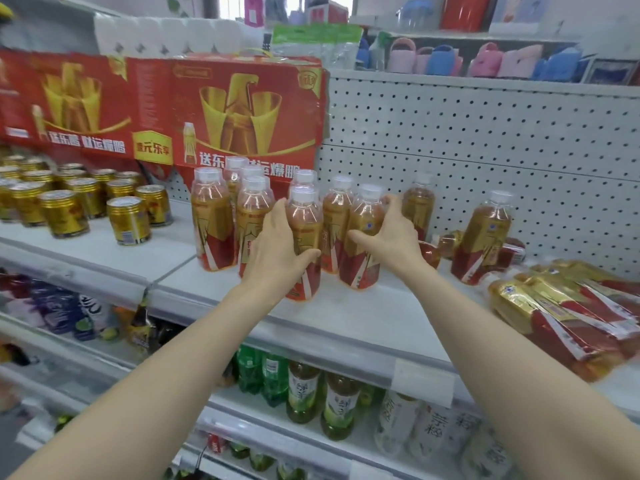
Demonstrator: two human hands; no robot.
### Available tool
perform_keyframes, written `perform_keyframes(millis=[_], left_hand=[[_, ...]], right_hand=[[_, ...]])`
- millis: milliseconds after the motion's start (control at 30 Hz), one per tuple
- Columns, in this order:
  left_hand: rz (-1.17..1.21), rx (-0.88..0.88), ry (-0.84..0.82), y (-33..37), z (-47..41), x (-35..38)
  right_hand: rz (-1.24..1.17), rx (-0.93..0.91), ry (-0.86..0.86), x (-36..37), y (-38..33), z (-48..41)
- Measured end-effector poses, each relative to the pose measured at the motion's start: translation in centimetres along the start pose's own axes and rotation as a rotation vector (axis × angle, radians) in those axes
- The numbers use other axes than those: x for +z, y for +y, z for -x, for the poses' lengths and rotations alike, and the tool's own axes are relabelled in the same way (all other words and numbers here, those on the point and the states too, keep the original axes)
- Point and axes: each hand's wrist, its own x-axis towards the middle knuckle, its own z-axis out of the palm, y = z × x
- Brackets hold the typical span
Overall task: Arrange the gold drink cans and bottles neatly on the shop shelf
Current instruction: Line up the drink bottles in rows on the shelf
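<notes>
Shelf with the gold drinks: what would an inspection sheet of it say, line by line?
Surface: pale shelf, partly bare in front.
Job's things: gold cans grouped left; bottles upright in middle; one bottle standing apart right.
Clutter: wrapped bottle pack lying right; loose bottles lying behind.
Grips: left hand holds front bottle; right hand holds neighbouring bottle.
Cables: nothing seen.
Surroundings: red carton, pegboard behind; green tea bottles below.

Carrier: pale grey metal shelf [363,313].
Left: gold ribbed cans [63,213] stood.
Middle: clear gold-labelled plastic bottles [212,220] stood.
Right: plastic-wrapped bottle pack [561,306] lay flat.
</notes>
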Motion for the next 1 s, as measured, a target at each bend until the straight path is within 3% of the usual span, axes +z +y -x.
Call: perform_keyframes(millis=[133,233,300,400,533,833,1000], left_hand=[[-0.094,0.117,0.066,1.0,-0.2,0.0],[-0.186,0.226,0.139,1.9,-0.9,-0.1],[-0.266,0.308,0.169,2.5,-1.4,0.1],[-0.398,0.411,0.168,3.8,-2.1,0.9],[-0.493,0.516,0.137,5.8,-2.9,2.2],[-0.441,0.441,-0.005,7.4,-4.0,4.7],[-0.355,0.382,-0.034,7.3,-3.9,5.2]], right_hand=[[-0.076,-0.011,-0.072,-1.6,0.6,-0.2],[-0.061,-0.033,0.037,-3.6,2.2,-1.2],[0.111,-0.013,0.055,-4.4,4.3,-2.2],[0.436,0.04,-0.104,-4.0,7.6,-3.5],[0.577,0.061,-0.241,-2.5,9.6,-4.2],[0.666,0.032,-0.391,-2.5,9.0,-5.6],[0.48,0.137,-0.332,-3.6,9.4,-3.8]])
